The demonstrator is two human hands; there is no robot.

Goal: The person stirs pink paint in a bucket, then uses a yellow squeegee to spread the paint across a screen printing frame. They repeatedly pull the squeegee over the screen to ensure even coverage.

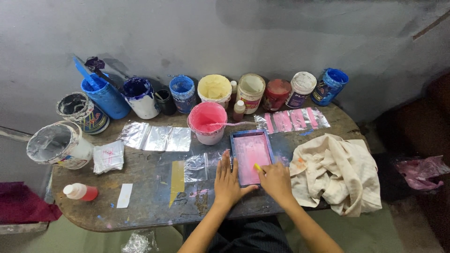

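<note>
The left hand [228, 182] lies flat on the bench [150, 206], palm down, its fingers [226, 161] stretched out and close together, pressing against the left edge of a small blue-framed printing screen [251, 157]. The thumb reaches across under the frame's near edge. This hand grips nothing; it only rests against the frame. The right hand [275, 180] sits at the frame's near right corner with its fingers curled shut around a small yellow object [257, 167], whose tip touches the pink-stained mesh. Most of that object is hidden inside the hand, so its kind cannot be made out.

The screen lies flat near the front middle of the bench, just in front of a pink paint tub [207, 122] with a stick lying across its rim. Under the left hand, a clear plastic sheet [197, 167] lies partly beneath the frame. A crumpled cream cloth [340, 171] lies just right of the right hand.

Along the wall stands a row of paint tubs [215, 91], blue, yellow, white and red. More clear sheets [155, 138] lie left of the pink tub, and pink-printed strips [293, 120] lie behind the screen to the right. A small red bottle [80, 192] lies on its side at the left end. Both forearms are cut off at the bottom edge.
</note>
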